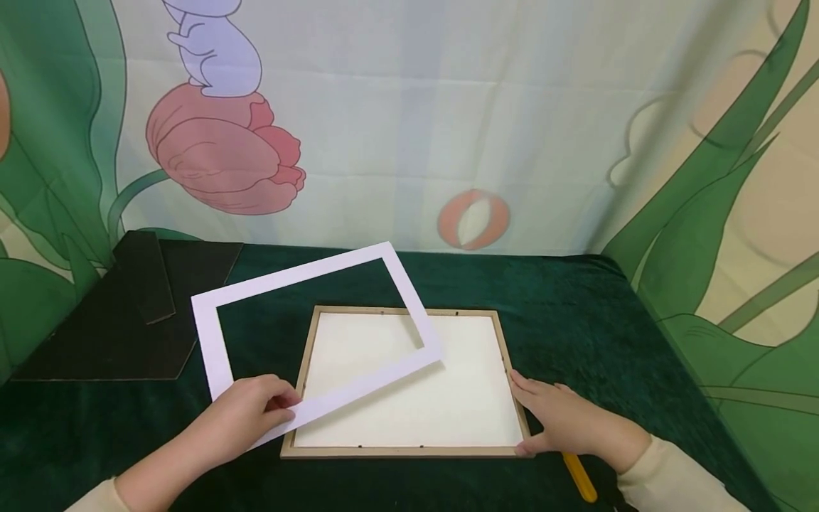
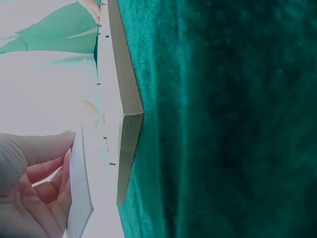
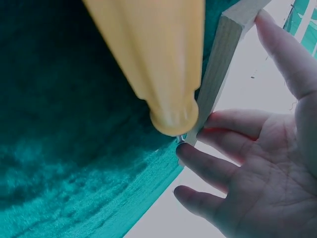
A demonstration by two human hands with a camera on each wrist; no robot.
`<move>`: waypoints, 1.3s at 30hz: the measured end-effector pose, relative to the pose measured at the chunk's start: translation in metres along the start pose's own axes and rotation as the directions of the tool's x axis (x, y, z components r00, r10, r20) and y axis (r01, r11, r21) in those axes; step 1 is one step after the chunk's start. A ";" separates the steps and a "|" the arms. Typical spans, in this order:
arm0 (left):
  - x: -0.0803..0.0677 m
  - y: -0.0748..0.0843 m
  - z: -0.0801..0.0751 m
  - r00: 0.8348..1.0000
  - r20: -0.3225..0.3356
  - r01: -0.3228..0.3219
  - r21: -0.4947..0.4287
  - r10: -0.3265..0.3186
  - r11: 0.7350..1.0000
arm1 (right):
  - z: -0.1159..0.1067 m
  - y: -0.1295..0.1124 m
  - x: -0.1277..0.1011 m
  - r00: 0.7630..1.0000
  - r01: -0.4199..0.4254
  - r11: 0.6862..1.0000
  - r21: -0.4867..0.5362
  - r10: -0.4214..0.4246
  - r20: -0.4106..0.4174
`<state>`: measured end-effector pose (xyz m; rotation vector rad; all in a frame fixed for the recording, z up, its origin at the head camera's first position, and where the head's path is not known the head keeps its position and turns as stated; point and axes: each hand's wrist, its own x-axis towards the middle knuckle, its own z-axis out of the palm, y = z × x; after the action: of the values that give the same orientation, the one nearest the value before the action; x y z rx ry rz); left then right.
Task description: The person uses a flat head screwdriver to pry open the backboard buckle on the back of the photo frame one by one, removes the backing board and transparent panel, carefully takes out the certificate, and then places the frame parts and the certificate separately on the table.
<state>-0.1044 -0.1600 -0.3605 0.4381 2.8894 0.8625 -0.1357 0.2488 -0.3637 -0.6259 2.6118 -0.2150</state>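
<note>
At the far left, a black board [image 1: 128,348] lies on the green cloth [image 1: 640,370]. It looks stiff and flat.

Next comes the left hand [image 1: 246,412]. Its thumb and fingers are closed in a pinch on the near side of a white border [image 1: 294,276]. The border sits at a slant, partly over the left of the wooden frame [image 1: 397,452]. It looks thin and light, like card, so it could bend or crease. A soft pinch on a wide strip should be fine; two sides would be safer.

The frame lies flat in the middle, with a white sheet inside. It looks hard and a bit heavier. Hold it by its outside edges, away from the little dark tabs [image 1: 457,313].

On the right, the right hand [image 1: 563,416] has its fingers spread, touching the frame's right side without wrapping round it. A yellow handle [image 1: 579,478] is just beside that hand, on the near side.
</note>
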 end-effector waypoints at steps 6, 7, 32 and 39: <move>0.003 -0.002 -0.005 0.995 -0.037 0.087 -0.005 -0.087 0.996 | 0.001 0.000 -0.002 0.999 0.035 0.999 -0.031 -0.037 -0.036; 0.003 -0.004 -0.006 0.995 -0.035 0.090 -0.013 -0.090 0.996 | 0.001 -0.001 -0.003 0.997 0.057 0.998 -0.039 -0.059 -0.044; 0.042 -0.058 -0.012 0.966 0.003 0.254 -0.226 -0.260 0.940 | 0.013 -0.026 0.001 0.961 0.275 0.961 0.037 -0.275 -0.012; 0.052 -0.066 -0.013 0.941 0.044 0.336 -0.229 -0.335 0.913 | 0.013 -0.025 0.003 0.949 0.313 0.949 0.045 -0.314 0.016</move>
<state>-0.1722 -0.2037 -0.3860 -0.0796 2.6920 1.1129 -0.1228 0.2243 -0.3701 -1.0220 2.4664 -0.3567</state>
